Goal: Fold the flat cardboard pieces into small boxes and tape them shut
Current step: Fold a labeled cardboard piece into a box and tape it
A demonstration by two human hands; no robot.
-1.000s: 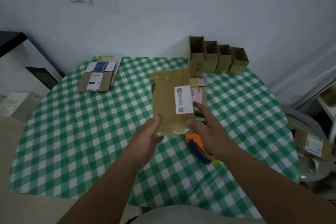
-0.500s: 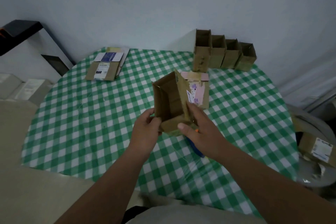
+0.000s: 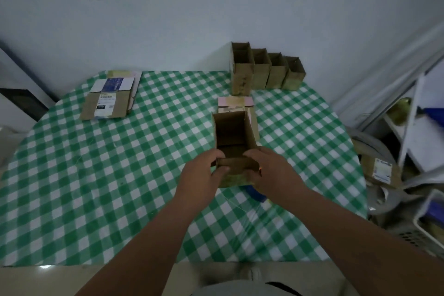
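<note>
A brown cardboard box [image 3: 232, 134], opened into a rectangular tube, is held over the middle of the table with its open mouth facing me. My left hand [image 3: 204, 175] grips its near left corner and my right hand [image 3: 271, 170] grips its near right corner, fingers pressing a near flap. A blue and orange tape dispenser [image 3: 256, 193] lies on the table under my right hand, mostly hidden. Behind the box lies a flat cardboard piece [image 3: 236, 103] with pink paper on it. A stack of flat cardboard pieces [image 3: 109, 100] with labels rests at the far left.
Several folded open boxes [image 3: 265, 68] stand in a row at the far edge against the wall. The green checked tablecloth [image 3: 96, 175] covers the table. A white shelf [image 3: 418, 132], a labelled carton [image 3: 380, 170] and a basket [image 3: 430, 228] crowd the floor to the right.
The flat cardboard piece in my hands has been opened into a box shape and turned so its open end faces me. Both hands shifted to its near corners.
</note>
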